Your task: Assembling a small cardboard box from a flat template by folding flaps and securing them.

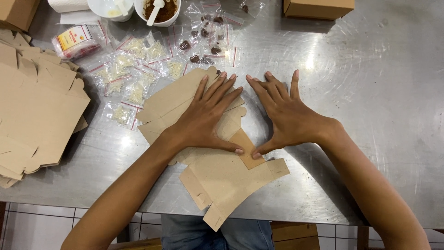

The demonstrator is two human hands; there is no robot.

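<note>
Both spread flat, the left hand [203, 118] and right hand [286, 118] press a cardboard box blank [222, 176]; uneven pressure could skew its crease toward six o'clock.

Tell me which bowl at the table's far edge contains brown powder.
The right bowl, holding brown powder and a white spoon; the left bowl looks pale inside.

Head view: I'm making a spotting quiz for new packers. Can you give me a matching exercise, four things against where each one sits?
Things:
1. flat cardboard box blank
2. stack of cardboard blanks
3. bowl of brown powder
4. closed cardboard box

Places:
A. far right part of the table
B. left edge of the table
C. under both hands
D. far edge, beside a white bowl

Pairs: 1-C, 2-B, 3-D, 4-A
</note>
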